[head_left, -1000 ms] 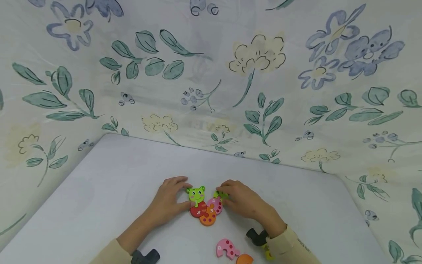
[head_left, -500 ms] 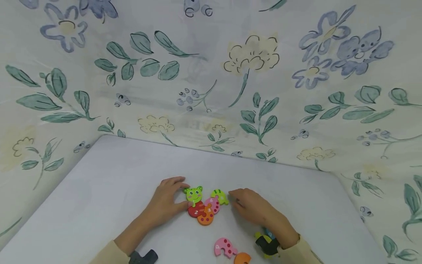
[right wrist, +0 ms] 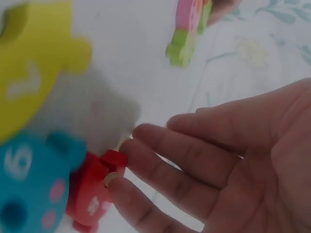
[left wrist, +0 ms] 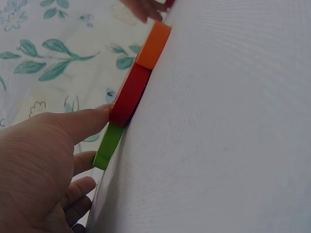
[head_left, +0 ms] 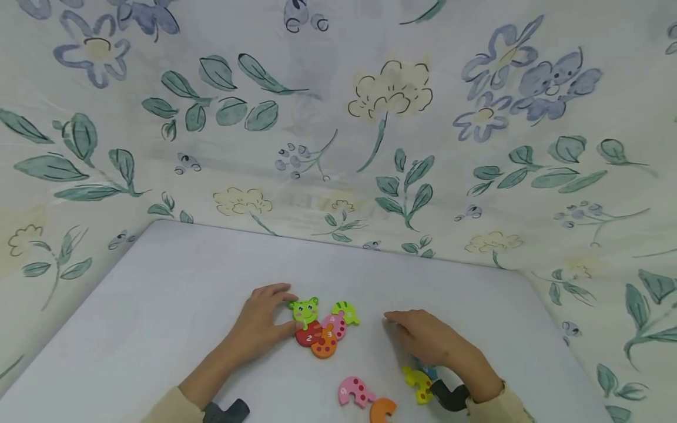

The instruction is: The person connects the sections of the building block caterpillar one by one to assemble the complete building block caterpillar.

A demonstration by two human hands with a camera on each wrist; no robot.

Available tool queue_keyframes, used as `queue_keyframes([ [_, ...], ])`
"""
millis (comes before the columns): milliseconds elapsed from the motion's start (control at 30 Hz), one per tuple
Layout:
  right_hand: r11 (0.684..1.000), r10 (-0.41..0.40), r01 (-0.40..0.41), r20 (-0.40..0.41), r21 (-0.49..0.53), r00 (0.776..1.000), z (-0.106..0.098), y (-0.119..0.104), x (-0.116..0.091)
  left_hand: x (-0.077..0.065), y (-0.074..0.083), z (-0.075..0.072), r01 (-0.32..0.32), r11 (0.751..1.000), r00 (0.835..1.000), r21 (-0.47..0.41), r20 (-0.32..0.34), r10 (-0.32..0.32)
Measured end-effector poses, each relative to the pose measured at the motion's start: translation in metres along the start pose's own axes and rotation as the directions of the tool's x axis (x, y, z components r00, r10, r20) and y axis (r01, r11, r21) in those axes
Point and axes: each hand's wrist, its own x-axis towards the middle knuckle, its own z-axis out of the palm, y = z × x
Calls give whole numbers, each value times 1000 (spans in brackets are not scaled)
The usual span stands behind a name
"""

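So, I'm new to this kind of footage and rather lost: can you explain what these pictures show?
There is no machine here, just a person's bare left hand and right hand. The wide view comes from a camera worn on the head; each close-up comes from a camera on one wrist, hence the odd angles.

On the white table lies a chain of joined puzzle pieces with a green face at one end. Loose nearby are a pink piece, an orange piece, a yellow piece and a blue piece. The right wrist view adds a red piece.

The left hand holds the chain at its face end; the right hand appears to hold nothing.
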Motion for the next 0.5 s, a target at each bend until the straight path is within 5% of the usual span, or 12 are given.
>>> queue_keyframes([
  [233,997,29,-29,3,73,1000,-9,23,-13,0,-1,0,-8,1000,1000,-3,-4,8],
  [500,990,90,-78,-98,116,991,-16,51,-32,-1,1,-1,0,1000,1000,-2,-1,0],
])
